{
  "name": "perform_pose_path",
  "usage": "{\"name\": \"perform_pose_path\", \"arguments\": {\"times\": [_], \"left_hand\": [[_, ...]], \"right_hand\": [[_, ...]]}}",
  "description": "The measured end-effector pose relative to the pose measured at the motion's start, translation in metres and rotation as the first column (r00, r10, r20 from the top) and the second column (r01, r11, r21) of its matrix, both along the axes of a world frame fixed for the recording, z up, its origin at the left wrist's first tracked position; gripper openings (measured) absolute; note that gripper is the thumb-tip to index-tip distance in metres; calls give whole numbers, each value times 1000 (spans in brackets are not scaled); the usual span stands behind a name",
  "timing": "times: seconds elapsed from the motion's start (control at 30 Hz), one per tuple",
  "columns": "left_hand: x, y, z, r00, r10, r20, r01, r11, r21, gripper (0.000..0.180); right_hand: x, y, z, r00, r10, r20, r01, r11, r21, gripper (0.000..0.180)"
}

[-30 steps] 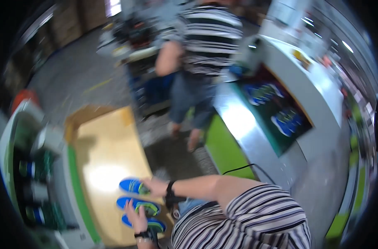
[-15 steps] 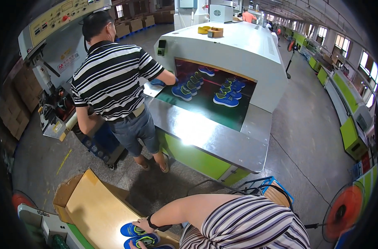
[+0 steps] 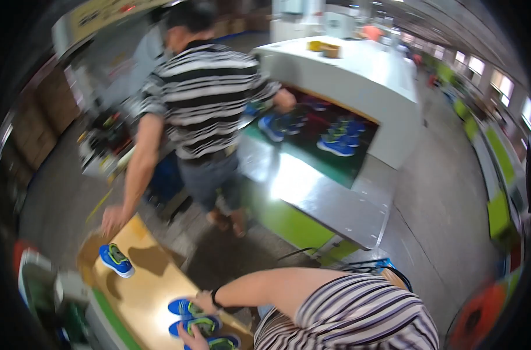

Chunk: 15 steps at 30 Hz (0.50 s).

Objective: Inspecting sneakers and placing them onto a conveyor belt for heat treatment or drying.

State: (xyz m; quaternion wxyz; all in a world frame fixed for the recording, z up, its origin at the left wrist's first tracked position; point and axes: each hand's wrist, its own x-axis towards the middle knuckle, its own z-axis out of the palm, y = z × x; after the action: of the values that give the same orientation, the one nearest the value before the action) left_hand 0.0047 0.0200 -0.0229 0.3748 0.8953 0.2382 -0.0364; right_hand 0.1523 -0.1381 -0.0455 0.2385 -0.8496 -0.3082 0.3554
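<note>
Three blue sneakers with lime-green collars lie side by side on a tan board at the bottom. My right hand [image 3: 205, 302], with a dark band at the wrist, closes on the heel end of the far sneaker [image 3: 181, 306]. Against the near side of the middle sneaker [image 3: 202, 324], my left hand [image 3: 194, 338] curls its fingers; part of it is cut off by the lower edge. The nearest sneaker [image 3: 223, 343] is partly out of view. A separate blue sneaker [image 3: 116, 261] lies at the board's far end, just below a co-worker's lowered hand [image 3: 115, 219].
The co-worker in a striped shirt [image 3: 204, 99] stands ahead, the other hand over sneakers on a green conveyor belt [image 3: 294, 154]. A metal ledge [image 3: 312, 189] fronts the white tunnel machine [image 3: 359, 70]. The tan board [image 3: 143, 297] has a green-edged machine beside it. A red fan [image 3: 475, 318] stands right.
My view has shifted, with some blur. The co-worker's left arm has swung back over the board, where a separate sneaker now lies. My hands stay at the near sneakers.
</note>
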Motion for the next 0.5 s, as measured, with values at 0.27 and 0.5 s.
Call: {"name": "perform_pose_path", "arguments": {"times": [0.27, 0.5], "left_hand": [[-4, 9, -34, 955, 25, 295, -62, 991, 116, 53], [-8, 1, -8, 988, 124, 92, -127, 991, 32, 55]], "right_hand": [[1, -6, -2, 999, -46, -6, 47, 988, 149, 93], [-3, -13, -1, 998, 49, 25, -53, 976, 211, 89]]}}
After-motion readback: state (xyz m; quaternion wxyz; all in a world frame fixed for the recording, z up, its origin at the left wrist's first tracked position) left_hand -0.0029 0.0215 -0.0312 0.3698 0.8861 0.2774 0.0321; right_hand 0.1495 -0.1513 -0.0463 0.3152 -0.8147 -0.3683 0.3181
